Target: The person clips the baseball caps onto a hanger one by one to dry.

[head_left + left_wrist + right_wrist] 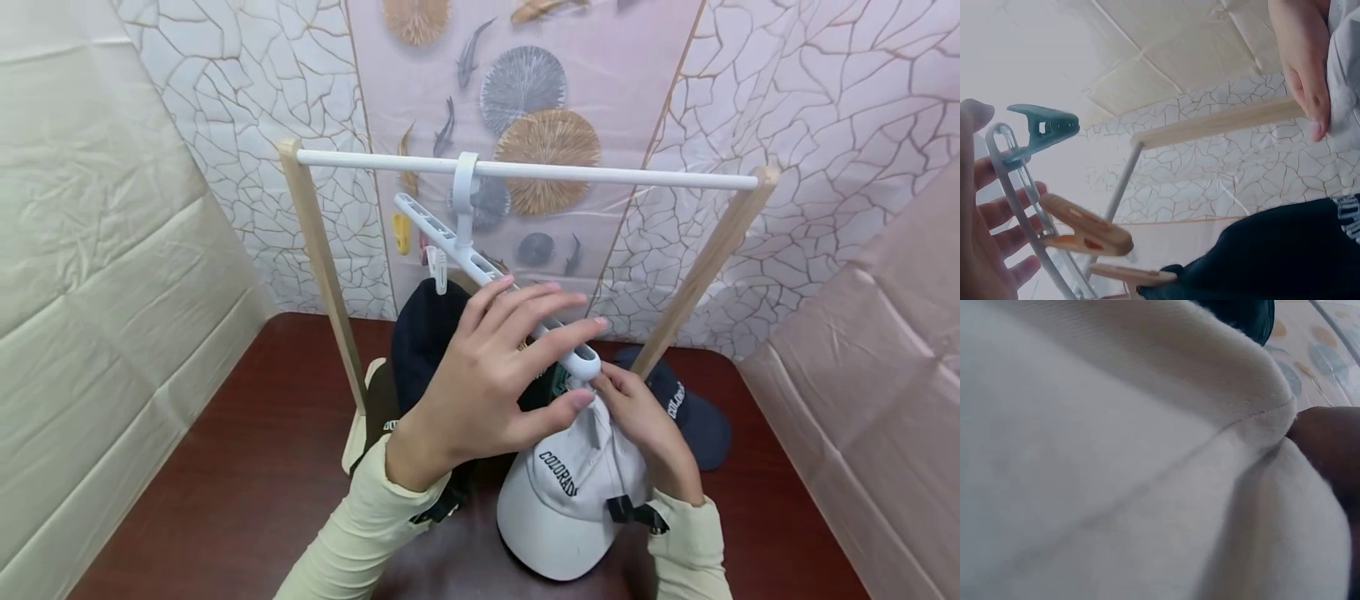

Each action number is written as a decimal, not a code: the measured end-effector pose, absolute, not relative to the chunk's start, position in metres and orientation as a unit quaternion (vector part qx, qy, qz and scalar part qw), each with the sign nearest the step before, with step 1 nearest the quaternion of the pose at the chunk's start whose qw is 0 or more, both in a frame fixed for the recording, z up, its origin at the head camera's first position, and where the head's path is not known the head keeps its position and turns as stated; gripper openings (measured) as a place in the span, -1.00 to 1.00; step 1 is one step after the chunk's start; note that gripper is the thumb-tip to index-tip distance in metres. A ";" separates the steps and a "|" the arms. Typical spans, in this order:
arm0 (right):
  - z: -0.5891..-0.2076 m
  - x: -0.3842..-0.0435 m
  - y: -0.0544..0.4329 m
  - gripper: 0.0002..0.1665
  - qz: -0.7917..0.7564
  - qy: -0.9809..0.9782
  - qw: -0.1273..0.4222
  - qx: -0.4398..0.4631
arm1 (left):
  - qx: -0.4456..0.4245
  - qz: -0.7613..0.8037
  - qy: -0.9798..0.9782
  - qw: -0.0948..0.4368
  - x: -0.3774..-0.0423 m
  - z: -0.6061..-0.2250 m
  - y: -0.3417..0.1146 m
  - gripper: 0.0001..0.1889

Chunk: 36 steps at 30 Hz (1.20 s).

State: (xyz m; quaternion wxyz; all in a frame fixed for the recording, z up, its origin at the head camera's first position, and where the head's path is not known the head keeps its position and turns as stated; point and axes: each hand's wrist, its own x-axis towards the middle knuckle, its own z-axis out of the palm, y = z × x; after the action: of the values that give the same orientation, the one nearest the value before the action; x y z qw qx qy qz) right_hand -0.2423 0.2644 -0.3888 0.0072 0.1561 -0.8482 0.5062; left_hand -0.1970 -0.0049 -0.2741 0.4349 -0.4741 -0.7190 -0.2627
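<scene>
Tabletop (pixel 202 467), dark reddish brown and smooth, with both back corners rounded. Behind the back edge, a white backdrop (pixel 247 208) with tan crackle lines, and down its middle one pink panel (pixel 622 92) of fish and round discs. Along the left edge, a creased cream curtain (pixel 82 292); along the right edge, a beige curtain (pixel 862 400). Toward the back edge, two wooden posts, left post (pixel 322 267) and right post (pixel 705 267), joined by one white rod (pixel 600 173). Hooked over it, one white hanger (pixel 463 248), slanting toward the near edge; on it, one yellow clip (pixel 401 233), one white clip (pixel 438 268), one teal clip (pixel 1060 128) and two tan clips (pixel 1088 225). At least four caps: dark cap (pixel 423 333) below the hanger, partly hidden by the left hand (pixel 487 375); brown-black cap (pixel 378 408) by the left post, largely covered; navy cap (pixel 693 417) toward the back right corner; white cap (pixel 555 500) with dark lettering, right of the middle of the near edge, its cloth filling most of the right wrist view. Left fingers spread, loosely extended over the hanger's near half; touching or not, cannot tell. Right hand (pixel 637 408) pinching the white cap just below the hanger's near end.
</scene>
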 end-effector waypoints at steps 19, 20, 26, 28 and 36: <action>-0.364 -0.216 0.266 -0.69 0.276 -0.947 -0.038 0.159 | -0.478 -0.343 -0.688 0.425 -0.195 -0.292 -0.016 -0.65; -0.363 -0.215 0.266 -0.71 0.271 -0.949 -0.035 0.159 | -0.479 -0.347 -0.685 0.426 -0.195 -0.293 -0.017 -0.65; -0.360 -0.213 0.262 -0.83 0.246 -0.953 -0.007 0.178 | -0.469 -0.368 -0.673 0.437 -0.190 -0.296 -0.026 -0.63; -0.359 -0.212 0.262 -0.81 0.230 -0.954 0.011 0.191 | -0.465 -0.374 -0.673 0.437 -0.188 -0.297 -0.028 -0.62; -0.362 -0.206 0.261 -0.70 0.248 -0.957 0.034 0.144 | -0.469 -0.392 -0.662 0.435 -0.182 -0.302 -0.031 -0.64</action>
State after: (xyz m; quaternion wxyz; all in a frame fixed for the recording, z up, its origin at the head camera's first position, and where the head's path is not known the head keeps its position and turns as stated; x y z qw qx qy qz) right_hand -0.2061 0.2611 -0.3622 0.0342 0.1438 -0.9574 0.2481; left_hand -0.1825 -0.0314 -0.3017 0.4345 -0.4687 -0.6615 -0.3923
